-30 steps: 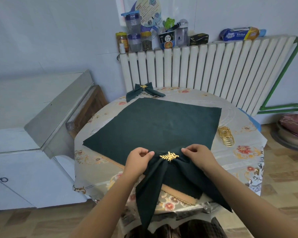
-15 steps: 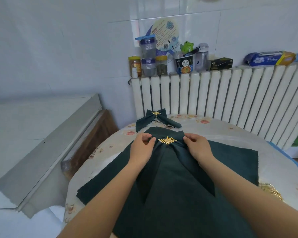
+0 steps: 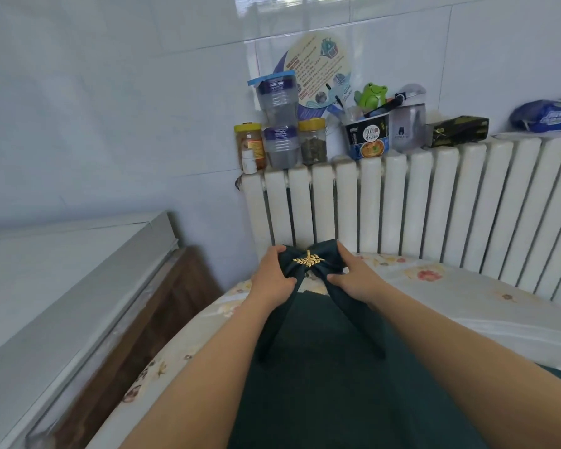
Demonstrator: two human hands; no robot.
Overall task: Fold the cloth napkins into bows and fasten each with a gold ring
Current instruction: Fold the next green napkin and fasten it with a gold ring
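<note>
A dark green napkin folded into a bow (image 3: 318, 273) sits at the far edge of the round table, close to the radiator. A gold leaf-shaped ring (image 3: 308, 260) fastens its middle. My left hand (image 3: 272, 277) grips the bow's left loop and my right hand (image 3: 353, 277) grips the right loop. Its two tails hang toward me over a flat dark green napkin (image 3: 337, 384) spread on the table. The bow made earlier is hidden behind the one I hold.
A white radiator (image 3: 434, 205) stands right behind the table, with jars, bottles, a noodle cup and a frog toy on top. The floral tablecloth (image 3: 467, 303) shows at the right. A grey cabinet (image 3: 62, 286) and a wooden board stand at the left.
Both hands carried the ringed bow from the near edge across the flat napkin to the table's far edge by the radiator. My head followed forward.
</note>
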